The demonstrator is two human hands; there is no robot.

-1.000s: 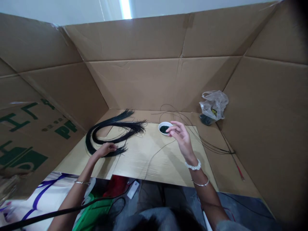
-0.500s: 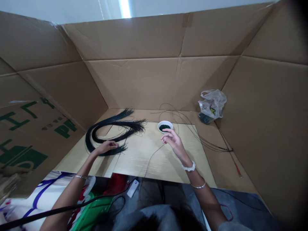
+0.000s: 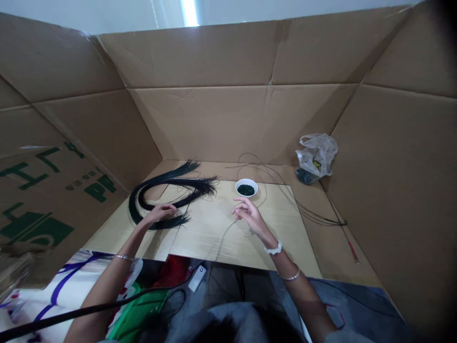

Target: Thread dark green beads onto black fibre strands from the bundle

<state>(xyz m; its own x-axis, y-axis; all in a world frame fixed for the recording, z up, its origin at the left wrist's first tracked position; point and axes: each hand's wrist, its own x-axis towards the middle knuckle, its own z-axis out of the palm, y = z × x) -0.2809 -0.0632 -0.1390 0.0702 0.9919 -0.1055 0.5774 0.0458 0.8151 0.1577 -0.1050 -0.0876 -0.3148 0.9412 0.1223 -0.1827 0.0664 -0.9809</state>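
A bundle of thin dark wires [image 3: 134,206] lies curved on the left side of the board, its loose ends fanning to the right. My left hand [image 3: 162,212] rests over the lower strand of this bundle, fingers curled together; what is between the fingertips is hidden. My right hand [image 3: 250,216] is closed in a pinch on a single thin wire [image 3: 222,238], which curves down from the fingertips past the board's front edge. Just beyond that hand stands a white bowl [image 3: 236,189] holding small dark green beads [image 3: 246,190].
Tall cardboard walls [image 3: 214,119] enclose the back and sides. Long loose wires [image 3: 303,209] trail across the right side to a red-tipped piece [image 3: 352,250]. A clear plastic bag [image 3: 319,152] sits in the back right corner. Below the front edge are a green crate [image 3: 137,312] and a white phone-like object [image 3: 197,278].
My right hand has drawn back from the bowl, toward me and slightly left, with the thin wire still pinched. My left hand stays at the bundle.
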